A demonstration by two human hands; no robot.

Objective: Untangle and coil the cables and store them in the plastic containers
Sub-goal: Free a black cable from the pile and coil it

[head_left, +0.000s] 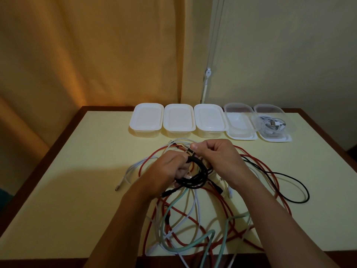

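Here, in the head view, both hands work at the middle of the table [92, 171], over a tangle of cables. The left hand [170, 167] curls its fingers round a black coil [195, 175] of several loops, gripping it at its left side. The right hand [216, 155] pinches the coil's end between thumb and forefinger, just above the left hand's knuckles; the plug itself is too small to make out.

Under and around the hands lie the loose cables. A red cable [270, 171] sweeps in wide loops from the middle toward the near edge. A white cable [133, 169] runs out to the left, its plug lying on the bare top. A thin black cable [297, 182] loops toward the right edge. A pale green cable [185, 246] crosses the red and white ones at the near edge, where several strands hang over.

Along the far edge stand five containers in a row. The three on the left [146, 118] are closed with white lids. The fourth [239, 124] is open, its clear lid tipped back. The fifth [274, 124], nearest the far right corner, is open too and holds a coiled white cable [272, 124].
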